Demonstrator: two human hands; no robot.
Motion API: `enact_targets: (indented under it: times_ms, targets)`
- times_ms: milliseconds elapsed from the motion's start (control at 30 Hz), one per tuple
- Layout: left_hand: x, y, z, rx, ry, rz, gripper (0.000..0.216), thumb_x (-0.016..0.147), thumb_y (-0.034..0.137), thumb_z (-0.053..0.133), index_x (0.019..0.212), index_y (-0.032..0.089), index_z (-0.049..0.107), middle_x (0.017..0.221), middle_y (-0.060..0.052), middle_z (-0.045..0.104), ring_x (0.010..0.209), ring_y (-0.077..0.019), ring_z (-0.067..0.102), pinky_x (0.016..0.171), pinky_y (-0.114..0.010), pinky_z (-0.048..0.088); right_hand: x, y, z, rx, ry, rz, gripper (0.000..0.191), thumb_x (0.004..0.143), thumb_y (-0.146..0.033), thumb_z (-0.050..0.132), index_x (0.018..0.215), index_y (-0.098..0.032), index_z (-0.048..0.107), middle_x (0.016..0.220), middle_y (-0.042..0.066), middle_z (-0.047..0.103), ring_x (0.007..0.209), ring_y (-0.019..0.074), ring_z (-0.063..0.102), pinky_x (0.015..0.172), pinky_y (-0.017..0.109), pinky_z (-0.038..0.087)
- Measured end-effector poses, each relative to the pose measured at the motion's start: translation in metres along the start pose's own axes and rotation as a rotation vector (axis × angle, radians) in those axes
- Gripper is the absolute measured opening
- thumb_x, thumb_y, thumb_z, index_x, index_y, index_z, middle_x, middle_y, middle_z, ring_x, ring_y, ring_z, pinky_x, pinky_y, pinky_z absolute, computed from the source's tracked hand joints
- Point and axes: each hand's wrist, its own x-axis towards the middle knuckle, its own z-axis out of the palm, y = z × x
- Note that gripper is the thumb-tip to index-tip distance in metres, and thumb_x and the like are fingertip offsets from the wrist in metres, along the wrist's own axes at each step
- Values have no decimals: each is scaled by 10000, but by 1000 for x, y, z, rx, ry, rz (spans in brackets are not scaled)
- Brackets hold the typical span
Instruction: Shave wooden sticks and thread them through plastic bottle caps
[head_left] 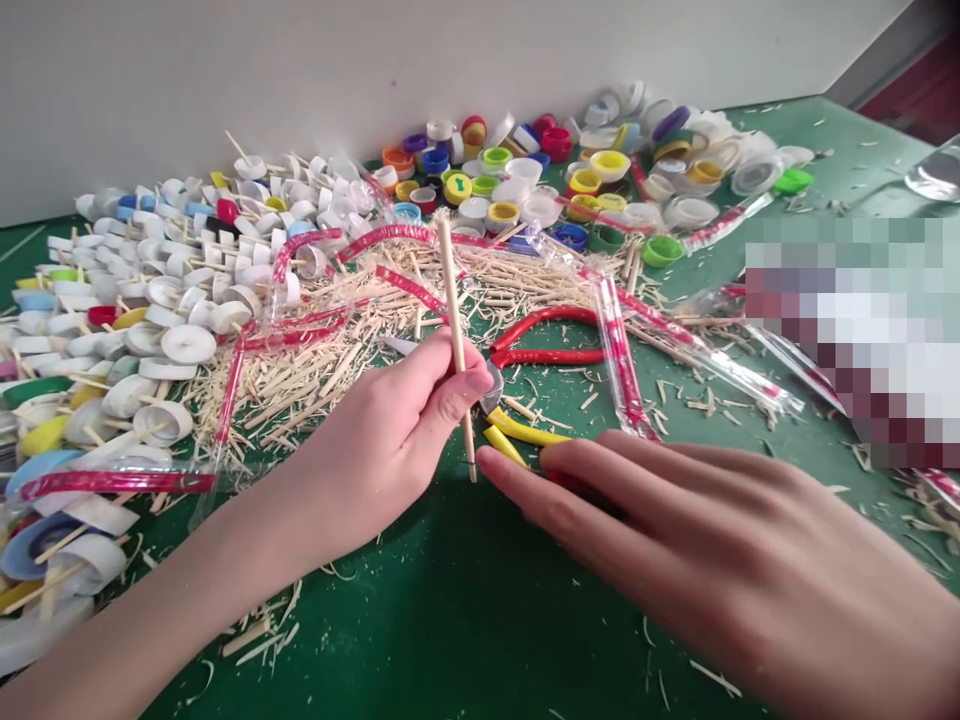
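My left hand (pixel 420 410) pinches a thin wooden stick (pixel 452 290) between thumb and fingers. The stick stands nearly upright, with a frayed upper end and a dark mark near its lower end. My right hand (pixel 675 530) is closed over yellow-handled pliers (pixel 529 430), its index finger stretched out to the stick's lower end by the mark. The grey pliers' head lies close to my left thumb; the rest of the handles is hidden under my right hand. Just behind are red-handled scissors (pixel 551 355), partly covered by my left hand.
White bottle caps (pixel 187 345), many with sticks through them, fill the left. Coloured caps (pixel 585 180) lie at the back by the wall. Wood shavings (pixel 300 390) and clear red-printed wrappers (pixel 619 355) cover the green table (pixel 487 620). A clear glass (pixel 937 175) stands far right.
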Motion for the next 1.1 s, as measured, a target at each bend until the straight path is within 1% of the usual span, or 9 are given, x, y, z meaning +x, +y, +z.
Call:
enact_targets:
  times_ms: [100,200,367,500,567,667,800,933,1100]
  targets:
    - [0,1,-3,9,-6,-23,269,968,444,364,885,254,535,684,46,515,598,-89,490,523,-179,408,-7,-7,7,-17,24,54,490,920,-151,378,1404,-207,435,1000,71,683,785,186,617,581,300,472]
    - [0,2,-4,38,19,-34,276,965,449,364,890,253,543,712,36,546,625,-98,522,526,-189,418,-9,-6,8,-35,27,67,508,924,-128,352,1413,-247,425,1026,52,688,807,189,613,610,305,472]
    - [2,3,-5,77,168,-72,302,957,476,358,888,252,548,685,32,539,573,-102,509,475,-198,397,0,15,7,-90,18,93,501,912,-77,380,1362,-270,487,991,40,694,815,189,611,573,276,446]
    - [4,4,-7,62,253,-102,314,951,492,356,850,251,531,663,29,517,566,-105,507,446,-197,387,6,29,12,-146,7,146,506,914,-55,373,1366,-256,478,986,52,679,805,171,607,581,254,448]
    - [3,5,-7,63,241,-113,320,951,495,353,844,251,530,666,28,521,565,-106,508,436,-194,385,6,28,9,-148,20,153,512,928,-71,337,1397,-249,442,1007,63,670,829,175,609,591,258,459]
    - [2,6,-5,77,200,-90,325,945,506,368,865,247,548,694,24,553,586,-107,530,425,-187,373,1,18,0,-73,25,99,497,945,-128,331,1425,-227,407,1012,76,663,846,185,614,582,263,468]
    - [1,7,-2,93,89,-43,314,943,491,396,865,240,566,632,40,527,530,-96,501,434,-186,368,-6,4,-7,60,9,18,514,925,-139,365,1437,-169,393,954,85,660,771,177,621,557,264,485]
    - [2,10,-2,80,14,10,277,945,448,424,865,237,584,608,51,508,494,-83,471,473,-184,400,-11,4,-1,65,29,31,522,931,-113,279,1435,-183,396,990,93,670,794,190,632,562,277,491]
    - [1,7,-1,91,32,60,265,941,436,441,873,247,614,659,39,538,549,-88,516,525,-177,437,-16,8,8,55,52,70,502,952,-157,281,1423,-271,413,987,57,679,792,186,639,584,289,488]
